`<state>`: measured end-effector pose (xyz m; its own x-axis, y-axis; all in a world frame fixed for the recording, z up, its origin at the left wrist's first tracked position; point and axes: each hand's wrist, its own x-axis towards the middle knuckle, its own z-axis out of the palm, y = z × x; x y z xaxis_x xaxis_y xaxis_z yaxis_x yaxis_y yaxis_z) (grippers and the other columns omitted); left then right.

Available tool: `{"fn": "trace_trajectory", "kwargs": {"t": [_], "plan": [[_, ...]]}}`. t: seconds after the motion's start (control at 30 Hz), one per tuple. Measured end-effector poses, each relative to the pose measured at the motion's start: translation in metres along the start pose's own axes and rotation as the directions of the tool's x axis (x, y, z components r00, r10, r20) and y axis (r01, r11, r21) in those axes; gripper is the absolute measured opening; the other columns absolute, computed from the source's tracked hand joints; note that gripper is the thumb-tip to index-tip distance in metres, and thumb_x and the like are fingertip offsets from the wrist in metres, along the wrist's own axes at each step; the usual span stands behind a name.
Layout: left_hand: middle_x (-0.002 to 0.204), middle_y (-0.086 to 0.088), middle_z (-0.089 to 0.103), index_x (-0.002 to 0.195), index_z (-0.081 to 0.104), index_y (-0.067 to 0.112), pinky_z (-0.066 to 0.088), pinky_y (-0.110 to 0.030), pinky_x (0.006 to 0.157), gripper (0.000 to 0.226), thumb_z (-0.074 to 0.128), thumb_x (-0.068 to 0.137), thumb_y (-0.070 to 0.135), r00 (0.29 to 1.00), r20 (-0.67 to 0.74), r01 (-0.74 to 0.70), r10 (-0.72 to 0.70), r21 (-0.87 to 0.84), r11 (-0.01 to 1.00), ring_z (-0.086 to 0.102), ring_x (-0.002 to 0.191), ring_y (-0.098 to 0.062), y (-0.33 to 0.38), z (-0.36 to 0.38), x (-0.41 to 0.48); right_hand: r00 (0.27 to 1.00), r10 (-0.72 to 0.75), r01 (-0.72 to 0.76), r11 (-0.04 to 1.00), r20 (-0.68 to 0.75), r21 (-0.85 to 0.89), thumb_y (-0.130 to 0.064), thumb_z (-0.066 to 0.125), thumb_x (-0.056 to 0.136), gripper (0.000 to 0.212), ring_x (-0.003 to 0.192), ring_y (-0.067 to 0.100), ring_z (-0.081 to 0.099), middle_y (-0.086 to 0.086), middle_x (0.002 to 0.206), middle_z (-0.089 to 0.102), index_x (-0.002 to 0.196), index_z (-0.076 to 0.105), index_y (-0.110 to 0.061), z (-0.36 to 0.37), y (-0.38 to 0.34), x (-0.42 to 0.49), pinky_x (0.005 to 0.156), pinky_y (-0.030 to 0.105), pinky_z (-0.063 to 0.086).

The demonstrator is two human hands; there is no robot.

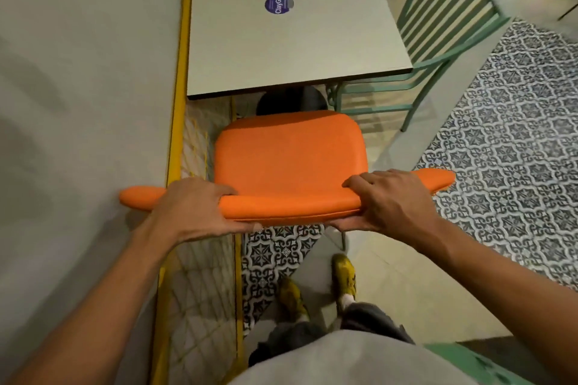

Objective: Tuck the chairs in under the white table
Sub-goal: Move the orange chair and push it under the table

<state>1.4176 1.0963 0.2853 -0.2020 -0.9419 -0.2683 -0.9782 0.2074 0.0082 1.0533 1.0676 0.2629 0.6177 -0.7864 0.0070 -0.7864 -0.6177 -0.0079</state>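
An orange padded chair [289,150] stands in front of me, its seat just short of the near edge of the white table [312,50]. My left hand [190,209] grips the left part of the chair's curved backrest. On the right part of the same backrest, my right hand [391,200] is closed with its fingers over the top. A green metal chair [438,25] with a slatted back stands at the table's right side, its seat partly under the tabletop.
A pale wall with a yellow frame [178,103] runs close along the left of the table and chair. A round blue sticker [276,4] lies on the tabletop. Patterned floor tiles [516,150] spread to the right. My feet in yellow shoes [344,275] stand behind the chair.
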Motion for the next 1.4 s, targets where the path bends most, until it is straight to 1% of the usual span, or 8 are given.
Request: {"fn": "trace_trajectory", "kwargs": {"t": [0.2, 0.4, 0.5, 0.77, 0.93, 1.0, 1.2, 1.4], "plan": [[0.059, 0.007, 0.063, 0.083, 0.073, 0.037, 0.055, -0.033, 0.061, 0.092, 0.034, 0.055, 0.115, 0.971, -0.236, -0.02, 0.023, 0.018, 1.0, 0.066, 0.06, -0.022, 0.003, 0.007, 0.005, 0.996, -0.017, 0.012, 0.998, -0.083, -0.06, -0.101, 0.032, 0.081, 0.087, 0.067, 0.026, 0.068, -0.001, 0.08, 0.071, 0.097, 0.068, -0.024, -0.001, 0.014, 0.007, 0.061, 0.037, 0.053], [0.054, 0.007, 0.057, 0.075, 0.07, 0.03, 0.048, -0.028, 0.055, 0.095, 0.029, 0.059, 0.114, 0.957, -0.286, -0.046, 0.052, 0.027, 0.999, 0.062, 0.055, -0.021, 0.014, 0.005, 0.013, 0.993, -0.018, 0.009, 0.997, -0.113, -0.08, -0.102, 0.034, 0.079, 0.087, 0.066, 0.023, 0.067, -0.003, 0.08, 0.071, 0.099, 0.071, -0.026, -0.006, 0.035, 0.017, 0.06, 0.036, 0.054], [0.049, 0.009, 0.049, 0.068, 0.066, 0.027, 0.052, -0.029, 0.054, 0.093, 0.029, 0.063, 0.113, 0.955, -0.284, -0.074, 0.084, 0.046, 0.996, 0.056, 0.048, -0.019, 0.015, 0.004, 0.022, 0.994, -0.004, -0.006, 0.996, -0.109, -0.085, -0.103, 0.035, 0.077, 0.088, 0.067, 0.023, 0.068, -0.002, 0.081, 0.072, 0.1, 0.071, -0.027, -0.008, 0.042, 0.02, 0.061, 0.037, 0.055], [0.046, 0.009, 0.053, 0.073, 0.075, 0.025, 0.053, -0.029, 0.05, 0.094, 0.034, 0.068, 0.109, 0.925, -0.327, -0.171, 0.192, 0.091, 0.981, 0.056, 0.043, -0.015, 0.005, 0.006, 0.024, 0.99, 0.0, -0.009, 0.998, -0.138, -0.067, -0.103, 0.034, 0.078, 0.085, 0.062, 0.023, 0.062, -0.003, 0.076, 0.069, 0.091, 0.067, -0.026, -0.005, 0.037, 0.019, 0.058, 0.037, 0.052], [0.041, 0.017, 0.036, 0.062, 0.069, 0.026, 0.028, -0.018, 0.046, 0.088, 0.039, 0.068, 0.108, 0.91, -0.383, -0.148, 0.158, 0.055, 0.987, 0.041, 0.037, -0.01, -0.002, 0.001, 0.029, 0.991, 0.01, -0.018, 0.998, -0.133, -0.06, -0.103, 0.035, 0.079, 0.082, 0.061, 0.021, 0.06, -0.004, 0.077, 0.068, 0.091, 0.063, -0.026, -0.004, 0.033, 0.024, 0.059, 0.036, 0.053], [0.041, 0.017, 0.036, 0.061, 0.068, 0.026, 0.026, -0.018, 0.048, 0.087, 0.04, 0.066, 0.109, 0.915, -0.377, -0.132, 0.141, 0.05, 0.99, 0.043, 0.038, -0.01, -0.005, 0.002, 0.031, 0.992, 0.01, -0.018, 0.998, -0.127, -0.056, -0.102, 0.035, 0.079, 0.083, 0.062, 0.022, 0.061, -0.004, 0.077, 0.067, 0.092, 0.063, -0.026, -0.002, 0.032, 0.027, 0.06, 0.038, 0.054], [0.044, 0.013, 0.046, 0.075, 0.078, 0.03, 0.047, -0.025, 0.052, 0.094, 0.034, 0.062, 0.112, 0.95, -0.302, -0.067, 0.085, 0.068, 0.995, 0.05, 0.044, -0.016, 0.001, 0.001, 0.032, 0.99, 0.008, -0.013, 0.999, -0.142, -0.037, -0.102, 0.036, 0.08, 0.082, 0.059, 0.022, 0.06, -0.003, 0.077, 0.068, 0.093, 0.064, -0.026, 0.001, 0.035, 0.027, 0.058, 0.037, 0.054], [0.064, 0.009, 0.066, 0.095, 0.079, 0.041, 0.055, -0.033, 0.067, 0.102, 0.025, 0.054, 0.117, 0.989, -0.15, 0.001, 0.009, 0.068, 0.998, 0.066, 0.066, -0.02, 0.008, -0.005, 0.025, 0.995, 0.009, -0.013, 0.999, -0.104, -0.038, -0.101, 0.034, 0.081, 0.084, 0.063, 0.021, 0.063, -0.003, 0.08, 0.07, 0.099, 0.067, -0.026, 0.002, 0.033, 0.024, 0.06, 0.037, 0.055]]}}
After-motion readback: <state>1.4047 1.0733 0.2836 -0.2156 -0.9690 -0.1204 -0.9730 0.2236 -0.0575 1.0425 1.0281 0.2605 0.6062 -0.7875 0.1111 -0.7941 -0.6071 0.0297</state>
